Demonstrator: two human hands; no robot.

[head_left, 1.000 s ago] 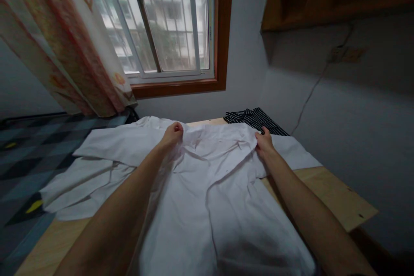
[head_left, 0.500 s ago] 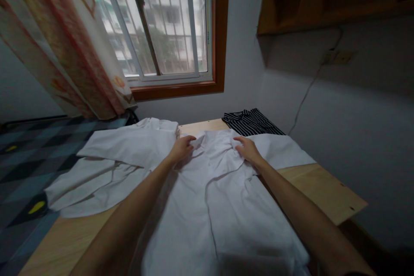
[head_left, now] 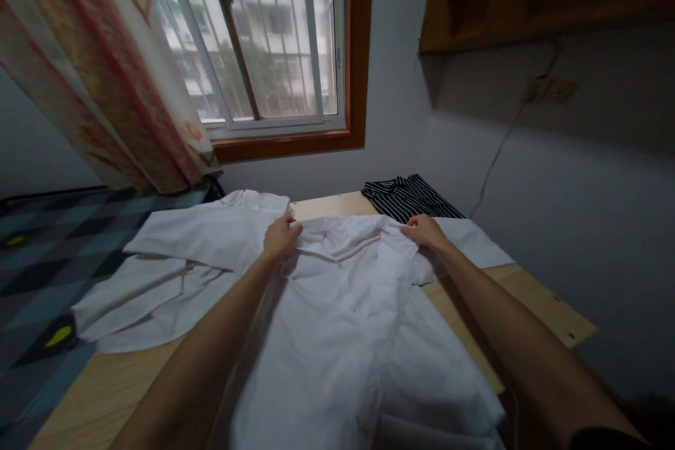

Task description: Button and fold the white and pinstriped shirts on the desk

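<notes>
A white button-up shirt (head_left: pixel 332 323) stretches from the middle of the wooden board down past the bottom of the view, its collar end away from me. My left hand (head_left: pixel 282 235) pinches the shirt at its upper left, near the shoulder. At the upper right, my right hand (head_left: pixel 423 230) grips the opposite shoulder area between thumb and fingers. The cloth is pulled fairly straight between both hands, with folds below the collar. A small button shows on the front.
More white clothing (head_left: pixel 174 274) lies at the left, partly over the board (head_left: pixel 105 380). A black striped garment (head_left: pixel 411 198) and a white cloth piece (head_left: pixel 474 242) lie at the back right. A checked bedspread (head_left: pixel 31 281) is at far left; a shelf (head_left: pixel 490 0) hangs above right.
My hands have moved apart, the left one leftward and the right one rightward. The shirt's top is now spread wider, and the front edge has shifted right.
</notes>
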